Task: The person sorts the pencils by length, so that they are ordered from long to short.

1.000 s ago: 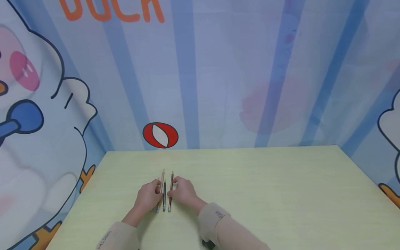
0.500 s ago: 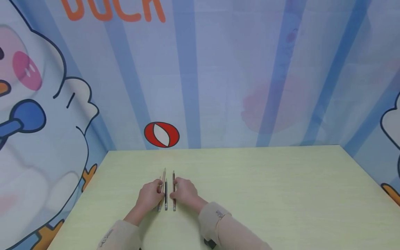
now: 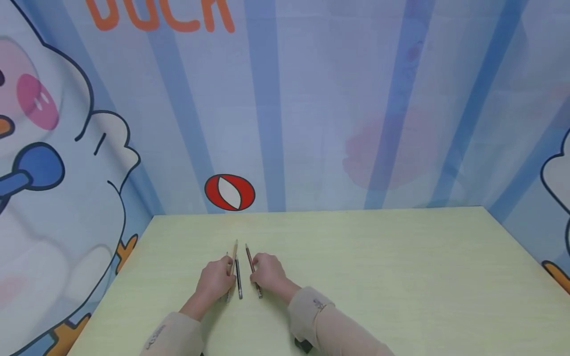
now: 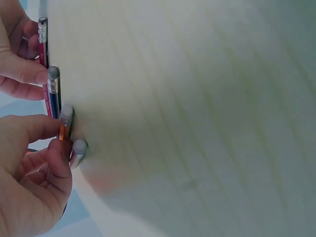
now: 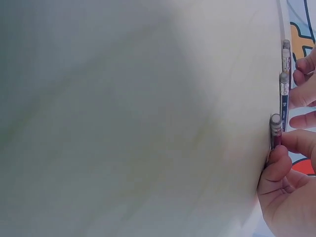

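Observation:
Several pencils lie side by side on the table, eraser ends toward the person. My left hand (image 3: 215, 279) pinches a yellow-orange pencil (image 3: 235, 248) between thumb and finger. Another eraser-tipped pencil (image 4: 78, 150) shows beside that thumb in the left wrist view, mostly hidden by the hand. Between the hands lies a dark blue pencil (image 3: 239, 282), just right of the left fingertips. My right hand (image 3: 270, 273) holds a dark red pencil (image 3: 249, 256), slanted with its point leaning left; its eraser end (image 5: 276, 121) stands out past the fingers in the right wrist view.
The pale yellow-green table (image 3: 378, 267) stretches far to the right of the hands. Behind it hangs a blue striped backdrop (image 3: 307, 123) with cartoon figures, meeting the table's back edge. A small dark object (image 3: 304, 344) shows under the right cuff.
My right hand has shifted slightly right, and the red pencil has turned from nearly upright in view to slanted. The dark blue pencil's eraser end has swung a little right. The left hand barely moves.

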A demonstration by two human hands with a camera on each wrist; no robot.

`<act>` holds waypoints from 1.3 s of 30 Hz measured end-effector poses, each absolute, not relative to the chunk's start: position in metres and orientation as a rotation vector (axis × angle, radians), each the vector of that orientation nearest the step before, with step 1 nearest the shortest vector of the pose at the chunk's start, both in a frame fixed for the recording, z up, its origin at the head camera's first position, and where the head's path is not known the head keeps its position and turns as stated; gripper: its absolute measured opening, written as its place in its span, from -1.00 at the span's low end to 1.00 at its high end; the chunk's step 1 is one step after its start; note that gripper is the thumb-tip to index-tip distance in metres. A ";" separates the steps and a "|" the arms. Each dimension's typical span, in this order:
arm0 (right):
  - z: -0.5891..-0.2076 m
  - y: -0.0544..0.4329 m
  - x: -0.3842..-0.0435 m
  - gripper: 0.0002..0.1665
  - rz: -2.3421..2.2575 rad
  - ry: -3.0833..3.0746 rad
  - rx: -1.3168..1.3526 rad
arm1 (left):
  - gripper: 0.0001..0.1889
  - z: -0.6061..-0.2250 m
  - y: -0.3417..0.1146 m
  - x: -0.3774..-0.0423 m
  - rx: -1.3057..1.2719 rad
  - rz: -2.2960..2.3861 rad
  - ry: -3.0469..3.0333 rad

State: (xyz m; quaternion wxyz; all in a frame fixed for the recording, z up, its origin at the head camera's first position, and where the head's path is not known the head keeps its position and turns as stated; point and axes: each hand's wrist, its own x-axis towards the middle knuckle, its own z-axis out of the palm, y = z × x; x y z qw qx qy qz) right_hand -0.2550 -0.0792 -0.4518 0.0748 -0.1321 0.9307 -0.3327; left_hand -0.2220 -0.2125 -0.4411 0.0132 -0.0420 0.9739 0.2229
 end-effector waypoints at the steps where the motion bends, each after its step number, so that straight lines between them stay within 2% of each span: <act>1: -0.452 -0.079 -0.255 -0.65 -0.993 2.796 -0.394 | -0.60 -0.442 -0.212 -0.222 -0.132 0.692 3.039; 9: -0.453 -0.079 -0.255 -0.59 -1.026 2.794 -0.401 | -0.62 -0.442 -0.212 -0.222 -0.152 0.725 3.065; 21: -0.442 -0.060 -0.260 -0.67 -1.508 2.515 -0.335 | -0.65 -0.432 -0.213 -0.221 -0.214 1.094 3.040; 31: -0.430 -0.032 -0.259 -0.72 -1.664 2.381 -0.333 | -0.74 -0.428 -0.185 -0.217 -0.158 1.413 2.946; 39: -0.430 -0.005 -0.252 -0.74 -1.721 2.236 -0.363 | -0.74 -0.428 -0.157 -0.209 -0.009 1.666 2.706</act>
